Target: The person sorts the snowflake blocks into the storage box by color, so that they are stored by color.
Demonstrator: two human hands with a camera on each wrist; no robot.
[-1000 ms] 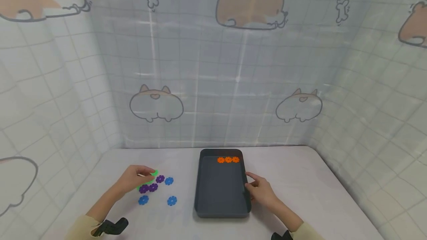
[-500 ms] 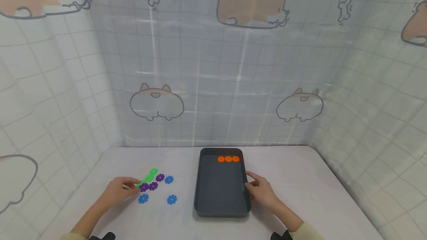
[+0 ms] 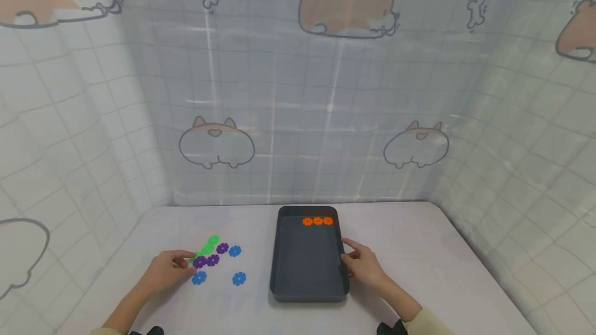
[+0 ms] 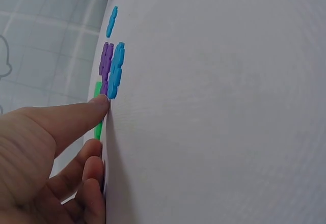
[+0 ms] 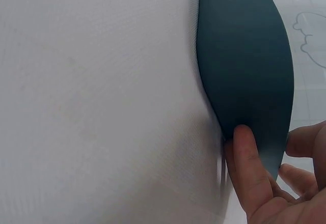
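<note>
My left hand (image 3: 163, 272) is at the left end of a cluster of flower-shaped discs, thumb and forefinger apart. In the left wrist view its straight thumb (image 4: 76, 119) reaches the purple discs, and the other fingers bend loosely. Bright green discs (image 3: 207, 248) lie in a slanting row behind three purple discs (image 3: 212, 260). Blue discs lie around them: one near my thumb (image 3: 199, 277), another to the right (image 3: 239, 278). My right hand (image 3: 365, 265) grips the right wall of a dark grey rectangular tray (image 3: 307, 273). Three orange discs (image 3: 318, 221) stand in a row at its far end.
A white cloth covers the table (image 3: 410, 242). Behind it and on both sides hangs a pale checked curtain (image 3: 298, 92) with cartoon dogs. The tray's low walls stand between the loose discs and my right hand.
My left hand has drawn back toward me and left, from the far green disc to the near left end of the cluster, uncovering the green row. The right hand and tray stay put.
</note>
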